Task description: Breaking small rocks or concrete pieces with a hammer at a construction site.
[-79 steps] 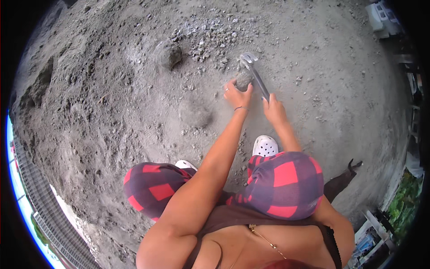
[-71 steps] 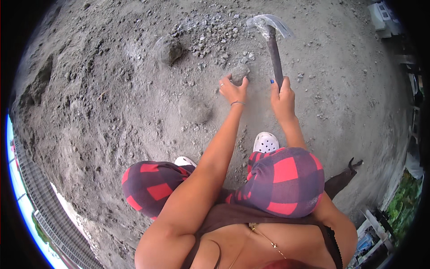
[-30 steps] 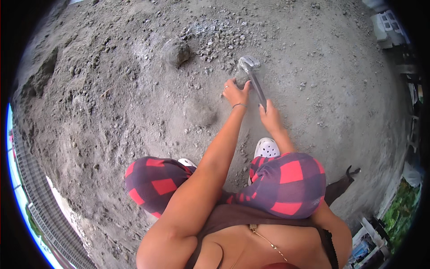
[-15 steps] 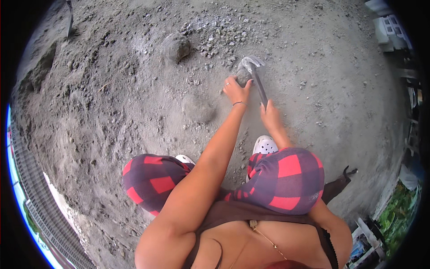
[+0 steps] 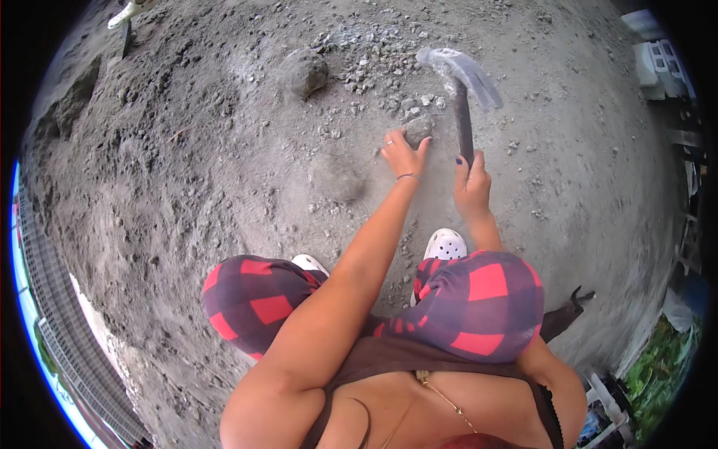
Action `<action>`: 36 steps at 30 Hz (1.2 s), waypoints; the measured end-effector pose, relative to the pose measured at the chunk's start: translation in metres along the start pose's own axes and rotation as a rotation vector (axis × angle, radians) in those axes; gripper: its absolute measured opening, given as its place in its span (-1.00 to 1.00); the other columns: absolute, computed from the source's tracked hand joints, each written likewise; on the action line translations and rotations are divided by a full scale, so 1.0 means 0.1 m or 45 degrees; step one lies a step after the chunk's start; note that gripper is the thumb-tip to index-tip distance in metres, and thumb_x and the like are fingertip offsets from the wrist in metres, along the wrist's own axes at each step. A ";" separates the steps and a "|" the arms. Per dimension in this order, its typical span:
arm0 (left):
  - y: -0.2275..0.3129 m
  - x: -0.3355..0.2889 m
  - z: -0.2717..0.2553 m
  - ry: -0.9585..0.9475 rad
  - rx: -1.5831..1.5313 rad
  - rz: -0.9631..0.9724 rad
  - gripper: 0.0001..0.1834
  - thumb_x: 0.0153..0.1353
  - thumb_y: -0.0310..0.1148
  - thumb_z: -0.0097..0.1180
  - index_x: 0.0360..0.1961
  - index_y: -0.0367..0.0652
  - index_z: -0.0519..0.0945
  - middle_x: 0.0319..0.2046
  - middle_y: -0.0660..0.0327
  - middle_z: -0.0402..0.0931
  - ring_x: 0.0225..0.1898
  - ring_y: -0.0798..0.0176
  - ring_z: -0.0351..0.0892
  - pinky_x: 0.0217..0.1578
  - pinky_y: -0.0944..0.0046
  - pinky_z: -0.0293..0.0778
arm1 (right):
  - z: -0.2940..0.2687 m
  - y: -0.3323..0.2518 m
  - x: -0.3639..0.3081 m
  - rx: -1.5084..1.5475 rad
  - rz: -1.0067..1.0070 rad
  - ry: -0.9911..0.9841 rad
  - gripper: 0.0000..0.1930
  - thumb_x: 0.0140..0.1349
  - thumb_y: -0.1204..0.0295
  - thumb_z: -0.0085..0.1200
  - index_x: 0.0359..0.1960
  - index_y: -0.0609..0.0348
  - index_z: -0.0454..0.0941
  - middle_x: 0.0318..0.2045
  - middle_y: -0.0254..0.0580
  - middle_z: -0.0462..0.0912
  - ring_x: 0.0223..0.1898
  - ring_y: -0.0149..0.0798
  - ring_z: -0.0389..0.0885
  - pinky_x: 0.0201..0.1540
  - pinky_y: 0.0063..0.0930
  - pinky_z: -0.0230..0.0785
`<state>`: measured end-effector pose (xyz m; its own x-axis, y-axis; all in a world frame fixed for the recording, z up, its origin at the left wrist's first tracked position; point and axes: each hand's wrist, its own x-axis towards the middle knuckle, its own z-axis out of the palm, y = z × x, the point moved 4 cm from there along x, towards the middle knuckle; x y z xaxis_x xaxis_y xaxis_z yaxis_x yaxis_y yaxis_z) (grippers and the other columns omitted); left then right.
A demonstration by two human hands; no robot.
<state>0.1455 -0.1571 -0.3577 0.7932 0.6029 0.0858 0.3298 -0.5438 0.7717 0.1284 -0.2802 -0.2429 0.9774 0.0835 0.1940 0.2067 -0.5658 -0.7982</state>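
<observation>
A grey rock (image 5: 419, 129) lies on the dusty ground in front of me. My left hand (image 5: 404, 156) grips its near side, with the thumb to the right and the fingers to the left. In my right hand (image 5: 473, 183) is a claw hammer (image 5: 464, 120), held by its dark handle. The hammer's head is raised, blurred, above and to the right of the rock, not touching it. Small broken stones (image 5: 419, 103) lie just beyond the rock.
A larger rock (image 5: 304, 73) and scattered gravel (image 5: 366, 63) lie farther off. A rounded lump (image 5: 336, 178) sits left of my left hand. Someone's pale shoe (image 5: 129, 13) shows at the upper left beside a blade-like piece (image 5: 126, 41). Hollow blocks (image 5: 660, 66) stand at the right.
The hammer has lifted off the rock and swung up to the right, with my right hand moving right too. My left hand stays on the rock. A shoe has appeared at the upper left.
</observation>
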 end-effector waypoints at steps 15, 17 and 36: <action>-0.18 -0.11 -0.03 0.020 -0.027 0.123 -0.51 -0.29 -0.25 0.25 -0.29 -0.17 0.35 -0.34 0.16 0.35 -0.25 0.15 0.32 -0.19 0.18 0.11 | -0.14 -0.21 0.29 0.055 0.089 -0.006 -0.73 0.18 0.26 -0.24 -0.45 0.26 0.25 -0.75 -0.03 0.39 -0.71 -0.09 0.42 -0.65 -0.35 0.18; -0.14 -0.13 -0.03 0.012 -0.046 0.128 -0.52 -0.28 -0.25 0.25 -0.30 -0.17 0.36 -0.36 0.17 0.36 -0.27 0.16 0.33 -0.20 0.19 0.11 | 0.04 0.17 0.13 -0.044 0.154 -0.078 -0.73 0.17 0.26 -0.24 -0.42 0.27 0.26 -0.70 0.06 0.43 -0.62 0.06 0.45 -0.60 -0.24 0.21; -0.37 0.38 -0.34 -0.150 0.483 0.031 -0.65 -0.19 -0.39 0.02 -0.25 -0.02 0.43 -0.19 0.13 0.29 -0.11 0.06 0.22 -0.12 0.11 0.14 | -0.02 0.59 -0.03 0.140 0.464 -0.229 -0.66 0.16 0.20 -0.24 -0.59 0.22 0.30 -0.79 -0.33 0.28 -0.73 -0.46 0.22 -0.67 -0.53 0.08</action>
<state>0.1459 -0.0937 -0.3615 0.8494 0.5277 0.0114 0.4580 -0.7476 0.4809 0.1377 -0.3153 -0.2892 0.9774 0.0419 -0.2071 -0.1597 -0.4948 -0.8542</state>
